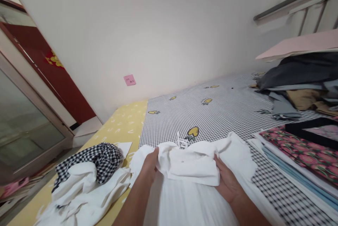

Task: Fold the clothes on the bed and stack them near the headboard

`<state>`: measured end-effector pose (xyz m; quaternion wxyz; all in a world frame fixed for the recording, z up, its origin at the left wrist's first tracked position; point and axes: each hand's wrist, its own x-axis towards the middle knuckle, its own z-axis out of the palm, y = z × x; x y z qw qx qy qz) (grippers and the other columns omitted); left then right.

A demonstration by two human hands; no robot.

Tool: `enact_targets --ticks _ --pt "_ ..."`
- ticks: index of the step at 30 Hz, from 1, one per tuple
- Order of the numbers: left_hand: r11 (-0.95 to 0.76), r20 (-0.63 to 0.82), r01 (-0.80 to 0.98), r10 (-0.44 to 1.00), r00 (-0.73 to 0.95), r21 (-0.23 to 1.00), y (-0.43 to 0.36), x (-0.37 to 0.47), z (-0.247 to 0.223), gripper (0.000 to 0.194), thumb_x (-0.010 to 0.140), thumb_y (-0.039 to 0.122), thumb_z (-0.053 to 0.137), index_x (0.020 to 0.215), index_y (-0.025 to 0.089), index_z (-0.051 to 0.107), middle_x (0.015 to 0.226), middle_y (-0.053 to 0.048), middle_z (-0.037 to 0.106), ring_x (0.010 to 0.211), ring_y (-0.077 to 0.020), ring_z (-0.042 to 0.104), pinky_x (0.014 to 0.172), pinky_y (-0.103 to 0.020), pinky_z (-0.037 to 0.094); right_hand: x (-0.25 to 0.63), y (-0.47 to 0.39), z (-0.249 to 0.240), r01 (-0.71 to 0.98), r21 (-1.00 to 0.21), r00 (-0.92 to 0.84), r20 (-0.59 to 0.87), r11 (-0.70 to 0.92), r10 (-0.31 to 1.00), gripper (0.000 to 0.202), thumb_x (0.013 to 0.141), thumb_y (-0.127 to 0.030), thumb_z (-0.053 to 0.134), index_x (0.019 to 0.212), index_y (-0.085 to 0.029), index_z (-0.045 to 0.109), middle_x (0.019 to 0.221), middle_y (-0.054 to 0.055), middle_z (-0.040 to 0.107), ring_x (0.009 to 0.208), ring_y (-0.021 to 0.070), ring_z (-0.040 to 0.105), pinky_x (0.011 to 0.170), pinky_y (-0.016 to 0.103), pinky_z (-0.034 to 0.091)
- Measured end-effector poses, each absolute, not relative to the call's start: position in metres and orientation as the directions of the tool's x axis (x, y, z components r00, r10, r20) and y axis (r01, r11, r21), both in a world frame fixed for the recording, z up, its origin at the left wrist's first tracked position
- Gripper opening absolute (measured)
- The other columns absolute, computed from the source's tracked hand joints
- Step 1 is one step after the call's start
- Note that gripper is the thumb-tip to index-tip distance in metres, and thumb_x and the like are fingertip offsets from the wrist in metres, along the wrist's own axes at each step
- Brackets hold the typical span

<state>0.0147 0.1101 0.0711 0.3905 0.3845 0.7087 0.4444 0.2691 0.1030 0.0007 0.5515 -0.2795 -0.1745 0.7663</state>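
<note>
A white garment point(192, 168) with a thin drawstring lies spread on the bed in front of me, its upper part bunched and lifted a little. My left hand point(151, 164) grips its left side, thumb on top of the cloth. On the other side my right hand point(225, 180) holds the right edge, with the thumb over the fabric and the fingers beneath it. White ties point(182, 143) curl at the top of the garment. Its lower part runs toward me between my forearms. Some fingers of both hands are hidden by cloth.
Left of me are a crumpled black-and-white checked cloth point(105, 160) and a rumpled white garment point(87, 197). On the right lie a stack of folded clothes with a floral piece point(303, 148) and a darker pile point(303, 74). A checked bedsheet point(179, 113) meets the wall point(185, 35).
</note>
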Motion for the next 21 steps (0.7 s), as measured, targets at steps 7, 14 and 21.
enact_targets --ticks 7,14,21 --pt "0.379 -0.406 -0.144 0.866 -0.293 0.914 0.114 0.001 0.059 0.059 0.095 0.057 0.029 0.097 0.011 0.065 0.086 -0.019 0.071 0.081 -0.0306 0.071 0.077 -0.048 0.058 0.276 0.109 -0.002 -0.708 -0.590 -0.293 -0.255 -0.388 0.922 0.069 0.086 -0.074 0.047 0.120 -0.019 0.070 0.121 0.015 0.073 0.127 0.0343 0.059 0.103 0.056 0.048" --pt "0.179 -0.114 0.073 0.842 -0.527 0.981 0.096 -0.016 0.051 0.045 0.085 0.040 0.064 0.123 0.020 0.051 0.124 -0.015 0.058 0.093 -0.0212 0.066 0.090 -0.046 0.056 0.271 0.106 -0.001 -0.711 -0.699 0.104 -0.206 -0.072 0.973 0.064 0.087 -0.062 0.057 0.142 -0.028 0.050 0.127 0.007 0.069 0.114 0.0257 0.065 0.097 0.044 0.054" --pt "-0.286 0.449 0.944 0.874 0.185 0.168 0.084 -0.020 0.065 0.067 0.085 0.001 0.044 0.141 0.036 0.051 0.157 -0.010 0.038 0.143 -0.0306 0.039 0.114 -0.056 0.037 0.345 0.121 0.023 0.375 -0.873 0.234 0.415 0.312 0.879 0.039 0.087 -0.034 0.049 0.120 -0.025 0.067 0.126 0.012 0.056 0.107 0.0255 0.062 0.101 0.047 0.048"
